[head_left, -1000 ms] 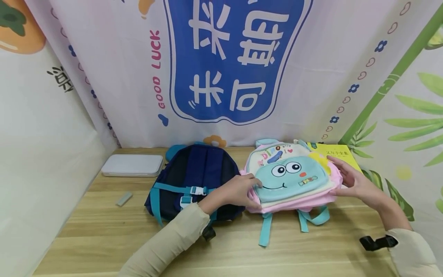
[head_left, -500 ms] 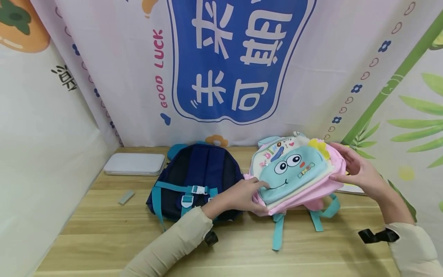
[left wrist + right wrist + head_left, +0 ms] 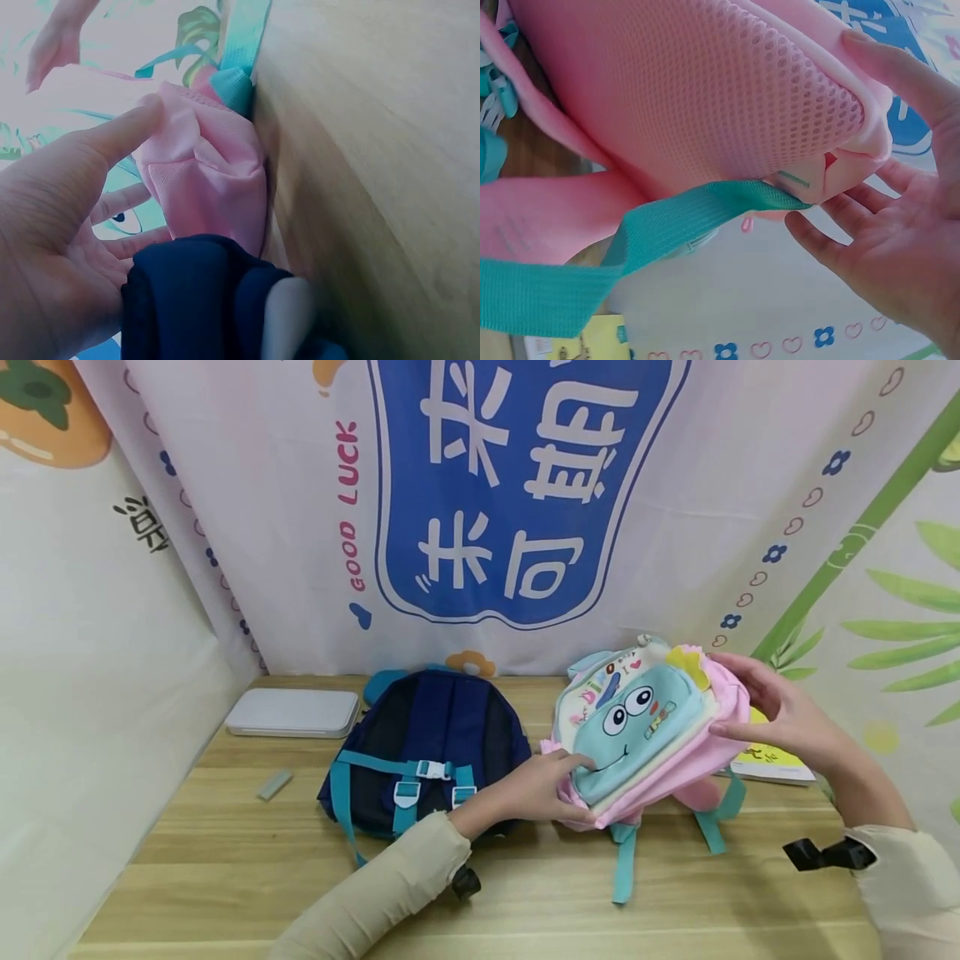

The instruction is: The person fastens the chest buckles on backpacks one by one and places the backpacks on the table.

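A pink and light-blue backpack [image 3: 637, 735] with a cartoon face is tilted, its right side raised off the table. My left hand [image 3: 536, 789] grips its lower left corner, thumb on the pink side and fingers over the front pocket. My right hand [image 3: 787, 718] holds the right end between thumb and fingers; the right wrist view shows the pink mesh back [image 3: 727, 97] and a teal strap [image 3: 682, 217] beside those fingers. Teal straps [image 3: 624, 864] hang below the bag. Just left lies a navy backpack [image 3: 435, 735], straps up, close to my left hand.
A yellow book [image 3: 768, 760] lies behind the pink backpack at the right, partly hidden. On the left of the wooden table [image 3: 225, 860] are a white flat case [image 3: 292, 713] and a small grey-green block [image 3: 275, 785]. Printed cloth [image 3: 300, 568] hangs behind.
The pink backpack has shifted slightly right, and its right side has risen and turned upward with my right hand. More of the book's lower edge shows. The navy backpack stays in place.
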Demonstrator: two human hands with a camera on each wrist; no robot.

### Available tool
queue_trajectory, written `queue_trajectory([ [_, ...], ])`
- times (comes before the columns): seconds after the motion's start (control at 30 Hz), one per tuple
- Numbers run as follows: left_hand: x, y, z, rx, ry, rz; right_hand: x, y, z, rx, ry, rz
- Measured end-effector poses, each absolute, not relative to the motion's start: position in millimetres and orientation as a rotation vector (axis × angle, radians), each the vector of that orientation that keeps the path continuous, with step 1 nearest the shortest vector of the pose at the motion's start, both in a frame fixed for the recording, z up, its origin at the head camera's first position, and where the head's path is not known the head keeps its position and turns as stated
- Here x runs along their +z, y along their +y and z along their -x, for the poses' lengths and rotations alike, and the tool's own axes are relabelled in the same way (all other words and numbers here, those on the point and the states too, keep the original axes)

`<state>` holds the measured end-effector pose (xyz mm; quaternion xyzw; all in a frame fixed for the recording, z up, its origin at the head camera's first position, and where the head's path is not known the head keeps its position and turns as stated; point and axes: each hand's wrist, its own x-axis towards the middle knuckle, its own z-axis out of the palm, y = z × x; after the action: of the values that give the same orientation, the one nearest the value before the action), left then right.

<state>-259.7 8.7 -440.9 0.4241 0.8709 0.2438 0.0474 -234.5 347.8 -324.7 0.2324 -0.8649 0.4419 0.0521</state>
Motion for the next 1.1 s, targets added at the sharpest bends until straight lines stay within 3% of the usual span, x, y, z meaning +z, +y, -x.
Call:
queue_trajectory([
  [1.1,-456,54,251,0.991,2.662,-1.226,-268,300,249,0.946,-2.81,-0.649],
])
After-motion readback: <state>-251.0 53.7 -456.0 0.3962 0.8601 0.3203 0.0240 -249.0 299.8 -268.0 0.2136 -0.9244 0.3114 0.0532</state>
